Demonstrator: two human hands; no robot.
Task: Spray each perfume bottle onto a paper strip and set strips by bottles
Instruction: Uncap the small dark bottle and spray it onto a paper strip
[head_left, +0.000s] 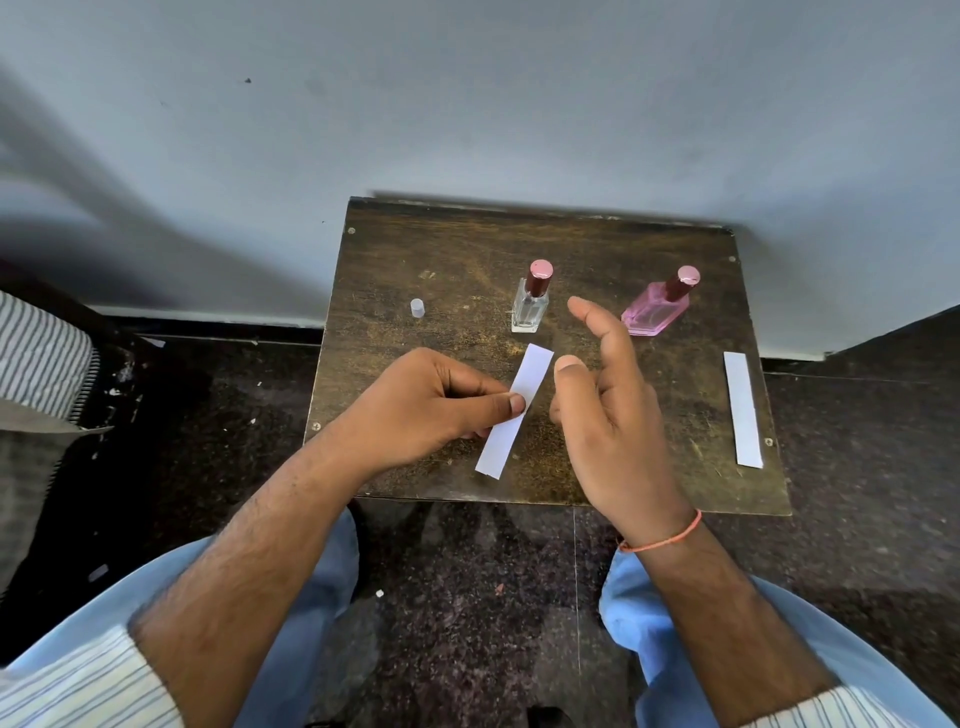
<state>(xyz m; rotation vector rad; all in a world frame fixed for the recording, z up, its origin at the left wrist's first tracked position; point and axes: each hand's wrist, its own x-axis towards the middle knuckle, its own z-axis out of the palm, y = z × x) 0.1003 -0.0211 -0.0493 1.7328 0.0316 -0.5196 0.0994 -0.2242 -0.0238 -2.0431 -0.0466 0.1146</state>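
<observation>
left hand (415, 400) pinches strip (514, 410) | right hand (608, 410) loose, empty | risk: reaching to 12 o'clock may topple clear bottle (531, 304)

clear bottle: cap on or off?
On. The clear bottle stands upright on the table, its pink cap seated on top.

Dark wooden table (597, 249): clear bottle (530, 306), pink bottle (654, 314), cap (417, 307), strip (744, 410).

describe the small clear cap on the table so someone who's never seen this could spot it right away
On the dark wooden table, look left of the clear perfume bottle. The small clear cap stands alone there, a stubby pale cylinder, far shorter than either bottle.
</observation>
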